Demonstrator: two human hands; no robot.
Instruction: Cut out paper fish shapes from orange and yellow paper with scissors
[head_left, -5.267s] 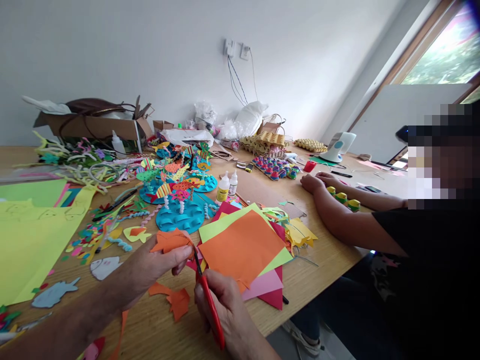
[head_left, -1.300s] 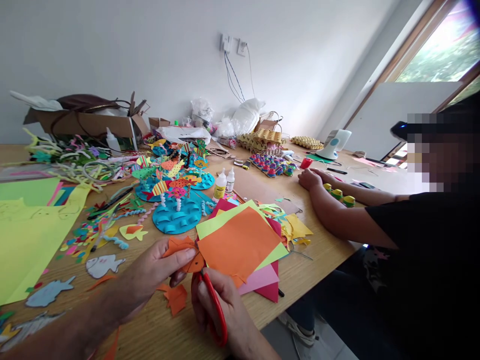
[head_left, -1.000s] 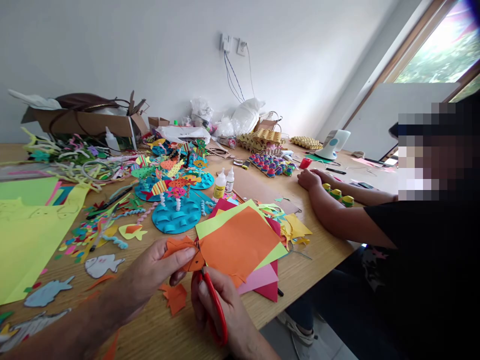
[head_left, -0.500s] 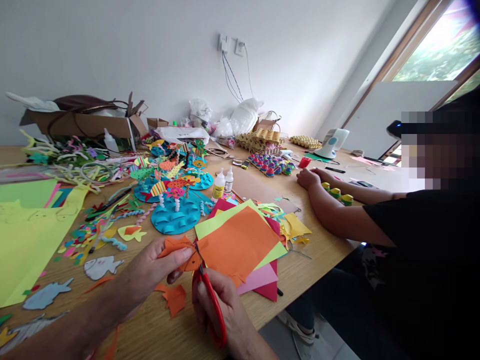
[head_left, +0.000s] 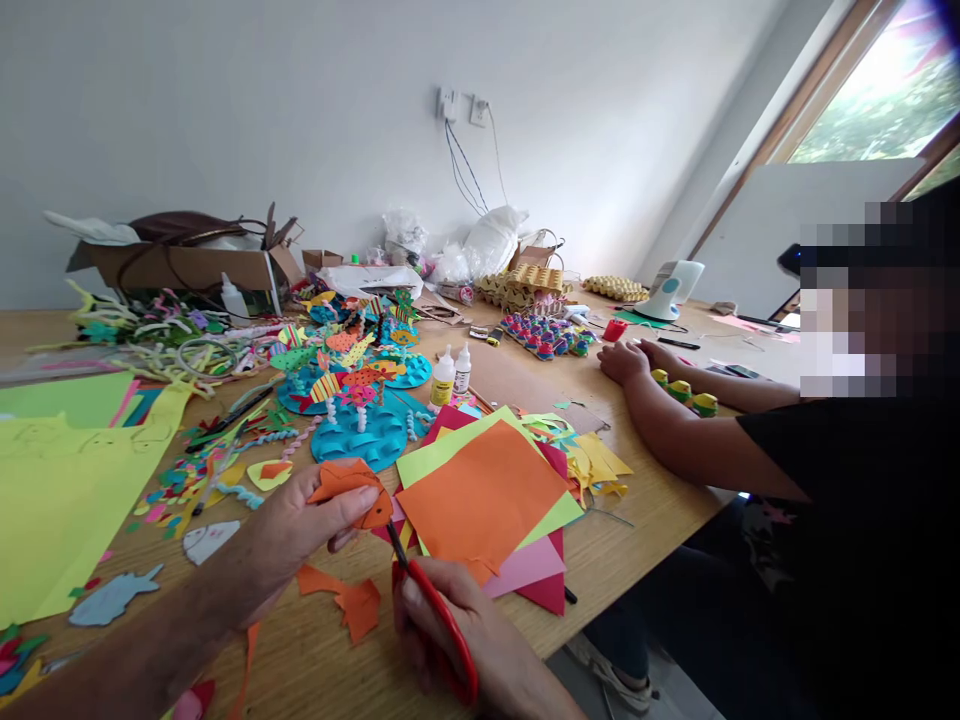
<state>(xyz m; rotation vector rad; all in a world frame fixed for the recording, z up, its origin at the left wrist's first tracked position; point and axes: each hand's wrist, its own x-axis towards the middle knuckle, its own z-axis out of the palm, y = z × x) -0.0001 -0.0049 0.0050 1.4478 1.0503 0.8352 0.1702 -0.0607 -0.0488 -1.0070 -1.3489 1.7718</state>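
Observation:
My left hand (head_left: 330,515) pinches an orange paper fish (head_left: 349,483) between thumb and fingers; a dark eye dot shows near its right end. Red-handled scissors (head_left: 442,620) are in my right hand (head_left: 465,610), their blade tips at the lower right edge of the fish. Beside my hands lies a stack of coloured sheets with an orange sheet (head_left: 484,490) on top. Orange scraps (head_left: 360,608) rest on the table between my wrists.
Blue bases (head_left: 360,435) with paper fish stand beyond my hands, near two glue bottles (head_left: 442,380). Grey fish cutouts (head_left: 112,598) and yellow paper (head_left: 67,500) lie left. At the right, a person's arms (head_left: 675,440) rest on the table.
The scissors have shifted slightly down and right relative to the fish, and their blades look closer together. The fish has turned a little in my left hand. The view has shifted slightly.

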